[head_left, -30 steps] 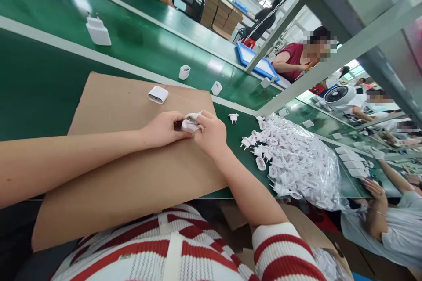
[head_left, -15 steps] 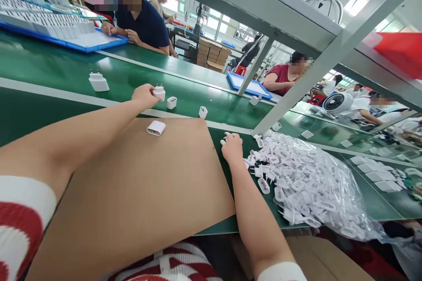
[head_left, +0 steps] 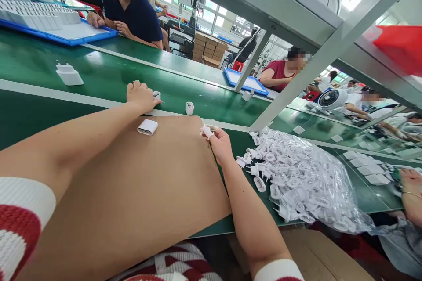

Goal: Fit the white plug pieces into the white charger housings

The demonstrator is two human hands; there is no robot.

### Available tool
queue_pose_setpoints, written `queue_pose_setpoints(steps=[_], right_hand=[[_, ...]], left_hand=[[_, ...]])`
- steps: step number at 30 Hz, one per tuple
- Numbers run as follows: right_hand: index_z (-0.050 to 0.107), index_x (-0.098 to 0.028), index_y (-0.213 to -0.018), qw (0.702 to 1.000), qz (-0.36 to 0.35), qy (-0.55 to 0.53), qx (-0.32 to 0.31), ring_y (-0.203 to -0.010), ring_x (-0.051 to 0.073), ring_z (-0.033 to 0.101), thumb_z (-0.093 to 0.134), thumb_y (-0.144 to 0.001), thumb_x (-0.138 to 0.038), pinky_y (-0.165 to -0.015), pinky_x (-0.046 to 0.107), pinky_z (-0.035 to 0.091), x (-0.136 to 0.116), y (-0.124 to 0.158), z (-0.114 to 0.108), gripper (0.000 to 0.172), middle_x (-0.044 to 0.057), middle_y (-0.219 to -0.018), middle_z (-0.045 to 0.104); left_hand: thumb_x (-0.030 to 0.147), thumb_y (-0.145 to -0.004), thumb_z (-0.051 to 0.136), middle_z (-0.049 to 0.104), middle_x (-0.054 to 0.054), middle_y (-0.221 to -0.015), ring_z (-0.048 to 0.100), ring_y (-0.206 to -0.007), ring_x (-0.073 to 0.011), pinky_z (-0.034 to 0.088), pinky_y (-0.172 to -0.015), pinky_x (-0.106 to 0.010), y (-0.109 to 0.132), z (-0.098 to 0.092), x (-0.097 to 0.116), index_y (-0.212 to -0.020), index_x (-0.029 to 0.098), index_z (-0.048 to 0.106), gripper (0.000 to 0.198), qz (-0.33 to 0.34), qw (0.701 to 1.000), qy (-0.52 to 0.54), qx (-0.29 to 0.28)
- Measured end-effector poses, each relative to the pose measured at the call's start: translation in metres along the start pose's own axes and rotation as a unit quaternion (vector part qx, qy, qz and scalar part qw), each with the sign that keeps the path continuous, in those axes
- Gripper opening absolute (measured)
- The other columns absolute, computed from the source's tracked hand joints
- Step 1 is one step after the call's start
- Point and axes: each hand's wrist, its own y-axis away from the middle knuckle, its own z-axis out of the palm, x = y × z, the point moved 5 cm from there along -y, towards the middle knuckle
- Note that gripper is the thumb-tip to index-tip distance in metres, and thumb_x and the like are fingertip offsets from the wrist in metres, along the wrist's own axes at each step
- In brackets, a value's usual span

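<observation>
My left hand (head_left: 142, 97) is at the near side of the green belt, its fingers and thumb closed around a white charger housing (head_left: 157, 95), which they partly cover. A small tip shows behind its fingers; I cannot make out what it belongs to. My right hand (head_left: 220, 141) pinches a white plug cap with pins (head_left: 207, 131) above the right edge of the brown cardboard sheet (head_left: 148, 193). On that sheet rests one open-ended white housing (head_left: 147, 127). Another housing (head_left: 189, 108) stands on the belt between my hands. A charger with two pins (head_left: 69, 74) sits farther left.
Right of my right forearm, a clear plastic bag (head_left: 339, 184) spills many white plug caps. A slanted metal post (head_left: 290, 79) rises behind it. Across the belt, a person in dark blue sits by a blue tray (head_left: 75, 40). A co-worker's hand (head_left: 411, 180) is at far right.
My right hand has lifted from beside the bag, moving left with a plug cap. My left hand has let go of the pinned charger and closed on a housing. Belt items shifted left.
</observation>
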Motion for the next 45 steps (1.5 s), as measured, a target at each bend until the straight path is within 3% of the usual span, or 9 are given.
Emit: queue_pose_setpoints(steps=[5,10,13,16,21,25,28,35,45], right_hand=[[0.073,-0.02,-0.098,0.989,0.067,-0.113,-0.062,-0.07,0.011,0.064,0.083,-0.067,-0.046,-0.065,0.023,0.05,-0.002,0.008,0.008,0.042,0.004,-0.092,0.075],[0.072,-0.022,-0.1,0.988,0.056,-0.12,-0.079,-0.075,0.012,0.064,0.088,-0.061,-0.04,-0.069,0.025,0.05,-0.019,0.022,0.011,0.045,0.002,-0.093,0.074],[0.073,-0.022,-0.101,0.992,0.032,-0.079,-0.094,-0.071,0.012,0.064,0.087,-0.065,-0.042,-0.067,0.027,0.051,-0.027,0.032,0.015,0.044,0.002,-0.091,0.073],[0.071,-0.023,-0.103,0.991,0.01,-0.048,-0.122,-0.074,0.015,0.067,0.084,-0.069,-0.044,-0.076,0.033,0.056,-0.031,0.042,0.023,0.042,0.002,-0.092,0.073],[0.069,-0.023,-0.094,0.98,-0.12,0.112,-0.115,-0.095,0.02,0.068,0.075,-0.079,-0.039,-0.088,0.035,0.057,-0.043,0.052,0.027,0.022,0.006,-0.103,0.072],[0.066,-0.025,-0.121,0.932,-0.219,0.269,-0.105,-0.095,0.018,0.066,0.065,-0.087,-0.025,-0.088,0.034,0.055,-0.058,0.064,0.026,0.034,0.008,-0.12,0.069],[0.068,-0.026,-0.117,0.923,-0.223,0.286,-0.127,-0.093,0.019,0.066,0.066,-0.088,-0.024,-0.086,0.035,0.055,-0.061,0.071,0.026,0.029,0.006,-0.11,0.073],[0.074,-0.023,-0.105,0.96,-0.127,0.224,-0.111,-0.084,0.016,0.066,0.073,-0.084,-0.031,-0.075,0.03,0.057,-0.046,0.065,0.025,0.023,0.003,-0.098,0.072],[0.074,-0.024,-0.101,0.96,-0.142,0.168,-0.175,-0.095,0.017,0.067,0.072,-0.081,-0.023,-0.081,0.031,0.058,-0.05,0.071,0.033,0.02,0.005,-0.11,0.064]], left_hand=[[0.056,-0.091,0.055,0.066,-0.013,-0.104,0.048,-0.118,-0.0325,0.032,-0.098,-0.043,0.009,-0.021,0.018,-0.109,0.011,0.066,0.05,-0.033,0.999,0.006,0.007],[0.059,-0.076,0.072,0.072,-0.002,-0.1,0.062,-0.09,-0.0235,0.044,-0.078,-0.032,0.099,-0.033,0.067,-0.104,0.022,0.074,0.046,0.061,0.975,0.191,-0.095],[0.058,-0.079,0.07,0.075,-0.002,-0.099,0.065,-0.092,-0.0245,0.048,-0.079,-0.032,0.158,-0.022,0.094,-0.103,0.026,0.076,0.04,0.152,0.94,0.255,-0.17],[0.056,-0.083,0.066,0.075,-0.004,-0.104,0.066,-0.097,-0.0261,0.05,-0.085,-0.034,0.188,-0.005,0.103,-0.104,0.026,0.076,0.039,0.182,0.922,0.278,-0.198],[0.059,-0.074,0.074,0.073,-0.005,-0.11,0.066,-0.101,-0.0276,0.053,-0.09,-0.036,0.193,0.016,0.094,-0.114,0.024,0.072,0.053,0.111,0.897,0.37,-0.215],[0.065,-0.073,0.074,0.072,-0.005,-0.104,0.065,-0.099,-0.0281,0.052,-0.088,-0.037,0.192,0.021,0.088,-0.103,0.023,0.075,0.051,0.086,0.899,0.375,-0.211],[0.066,-0.075,0.071,0.07,-0.006,-0.104,0.064,-0.1,-0.0277,0.051,-0.088,-0.036,0.193,0.021,0.088,-0.102,0.023,0.074,0.051,0.091,0.896,0.376,-0.218],[0.063,-0.076,0.071,0.067,-0.006,-0.098,0.061,-0.091,-0.0242,0.047,-0.078,-0.034,0.194,0.019,0.088,-0.095,0.019,0.07,0.047,0.115,0.902,0.361,-0.207],[0.06,-0.079,0.07,0.069,-0.006,-0.096,0.061,-0.094,-0.025,0.047,-0.08,-0.034,0.196,0.015,0.09,-0.098,0.02,0.074,0.044,0.133,0.9,0.372,-0.185]])
